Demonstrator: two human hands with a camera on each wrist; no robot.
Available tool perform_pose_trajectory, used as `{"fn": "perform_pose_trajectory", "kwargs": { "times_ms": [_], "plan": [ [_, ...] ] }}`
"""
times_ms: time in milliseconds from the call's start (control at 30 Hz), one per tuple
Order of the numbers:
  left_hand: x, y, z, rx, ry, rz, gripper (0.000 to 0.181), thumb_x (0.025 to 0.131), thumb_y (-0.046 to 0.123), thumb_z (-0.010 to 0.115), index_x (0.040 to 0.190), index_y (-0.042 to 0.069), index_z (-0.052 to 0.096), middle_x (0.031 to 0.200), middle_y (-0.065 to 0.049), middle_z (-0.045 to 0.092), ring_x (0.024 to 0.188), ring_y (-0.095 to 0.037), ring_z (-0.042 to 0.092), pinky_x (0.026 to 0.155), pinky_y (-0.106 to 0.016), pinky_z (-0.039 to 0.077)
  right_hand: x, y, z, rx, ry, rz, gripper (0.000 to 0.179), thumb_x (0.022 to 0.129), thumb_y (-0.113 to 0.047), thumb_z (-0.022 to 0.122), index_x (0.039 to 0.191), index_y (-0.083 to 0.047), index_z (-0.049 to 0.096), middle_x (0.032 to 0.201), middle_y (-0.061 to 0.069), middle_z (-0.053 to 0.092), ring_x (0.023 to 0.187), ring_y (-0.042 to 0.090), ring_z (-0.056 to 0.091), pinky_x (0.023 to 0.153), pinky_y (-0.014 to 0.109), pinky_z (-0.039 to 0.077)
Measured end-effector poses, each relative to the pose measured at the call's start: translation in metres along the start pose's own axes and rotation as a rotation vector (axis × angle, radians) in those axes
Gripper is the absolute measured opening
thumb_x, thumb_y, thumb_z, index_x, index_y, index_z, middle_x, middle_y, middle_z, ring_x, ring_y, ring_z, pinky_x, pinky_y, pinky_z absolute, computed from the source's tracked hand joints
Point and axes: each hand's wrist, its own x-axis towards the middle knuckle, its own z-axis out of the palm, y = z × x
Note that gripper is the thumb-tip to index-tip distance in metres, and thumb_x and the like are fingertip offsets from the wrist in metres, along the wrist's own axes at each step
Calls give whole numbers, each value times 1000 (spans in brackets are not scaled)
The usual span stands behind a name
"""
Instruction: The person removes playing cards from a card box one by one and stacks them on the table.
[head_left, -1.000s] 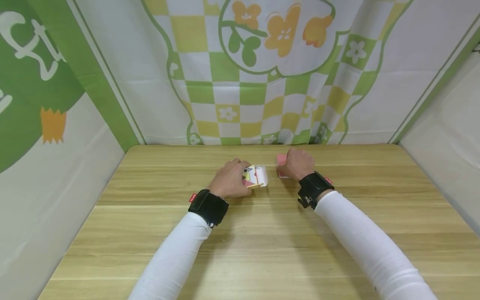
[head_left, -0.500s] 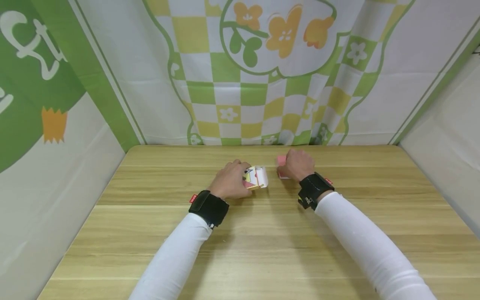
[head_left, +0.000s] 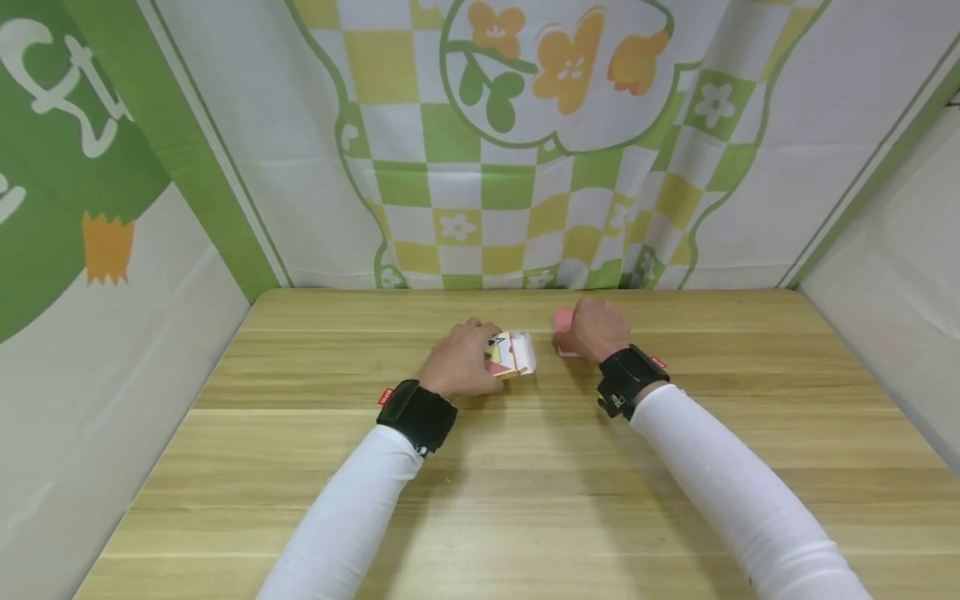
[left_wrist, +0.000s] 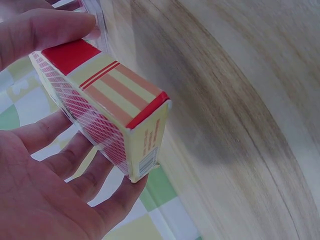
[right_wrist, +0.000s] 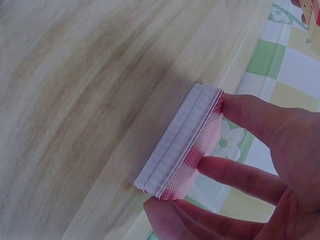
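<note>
My left hand [head_left: 462,360] grips a playing card box [head_left: 504,354], its white flap standing out on the right side. In the left wrist view the box [left_wrist: 107,95] shows a red patterned face, a striped edge and a barcode end, with the thumb on one edge and fingers underneath. To the right, my right hand [head_left: 596,327] holds a deck of playing cards [head_left: 564,320] with pinkish-red backs. The right wrist view shows the deck [right_wrist: 180,145] pinched by thumb and fingertips at its two ends, one finger touching the patterned back. A small gap separates box and deck.
Both hands are over the rear part of a wooden table [head_left: 510,500]. Behind its far edge hangs a green, yellow and white checkered curtain [head_left: 510,183]. Fabric walls stand at the left [head_left: 75,375] and right [head_left: 892,225].
</note>
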Motion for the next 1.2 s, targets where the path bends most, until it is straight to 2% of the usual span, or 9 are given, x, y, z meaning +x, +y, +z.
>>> {"fn": "perform_pose_trajectory", "kwargs": {
  "times_ms": [300, 500, 600, 667, 733, 867, 933, 1033, 1200],
  "plan": [
    [1, 1, 0, -1, -1, 2, 72, 57, 33, 71, 124, 13, 52, 100, 2, 47, 87, -17, 44, 69, -31, 39, -1, 3, 1, 7, 14, -14, 48, 69, -54, 67, 59, -13, 43, 60, 4, 47, 56, 20, 45, 44, 34, 36],
    [1, 2, 2, -3, -2, 10, 72, 57, 33, 71, 124, 13, 52, 104, 1, 49, 89, -17, 44, 70, -31, 39, -3, 5, 0, 30, 9, -21, 49, 72, -56, 63, 55, -14, 43, 54, -2, 34, 52, 15, 36, 44, 31, 29],
    [2, 2, 3, 0, -3, 15, 72, 57, 32, 70, 124, 13, 52, 104, 1, 48, 89, -17, 44, 70, -31, 39, -4, 5, -3, 83, 44, -45, 40, 74, -54, 62, 67, -15, 60, 63, -1, 50, 59, 17, 46, 47, 33, 34],
    [3, 2, 3, 4, -5, 17, 72, 57, 32, 70, 124, 14, 51, 104, 1, 48, 88, -17, 44, 69, -31, 39, -6, 4, -7, 128, 84, -99, 33, 78, -50, 61, 79, -18, 67, 76, -1, 61, 67, 18, 53, 50, 33, 39],
    [4, 2, 3, 9, -6, 17, 72, 57, 32, 71, 124, 13, 51, 102, 1, 48, 88, -17, 44, 69, -31, 39, -10, -1, -10, 201, 108, -198, 28, 80, -45, 61, 87, -20, 70, 84, -2, 65, 69, 17, 59, 53, 32, 42],
    [5, 4, 2, 30, -3, 20, 73, 58, 34, 71, 125, 13, 52, 101, 1, 47, 87, -17, 44, 70, -32, 39, -22, -15, -13, 364, 96, -430, 16, 83, -35, 63, 79, -20, 69, 72, -10, 62, 60, 10, 54, 54, 28, 42],
    [6, 5, 2, 46, 2, 24, 73, 58, 34, 71, 125, 13, 52, 100, 2, 47, 86, -17, 44, 69, -32, 39, -28, -20, -12, 417, 80, -506, 12, 82, -31, 65, 78, -20, 69, 70, -12, 61, 58, 9, 52, 54, 28, 41],
    [7, 5, 2, 54, 7, 27, 72, 58, 34, 71, 125, 14, 52, 100, 2, 47, 86, -17, 44, 69, -32, 39, -33, -25, -9, 389, 89, -559, 8, 79, -29, 68, 76, -23, 69, 70, -15, 59, 60, 8, 51, 62, 29, 39],
    [8, 6, 3, 48, 16, 30, 72, 57, 34, 72, 124, 14, 52, 100, 2, 47, 86, -17, 44, 69, -32, 39, -35, -27, -4, 317, 98, -556, 12, 79, -32, 68, 68, -27, 69, 64, -20, 57, 63, 5, 50, 78, 33, 32]
  ]
}}
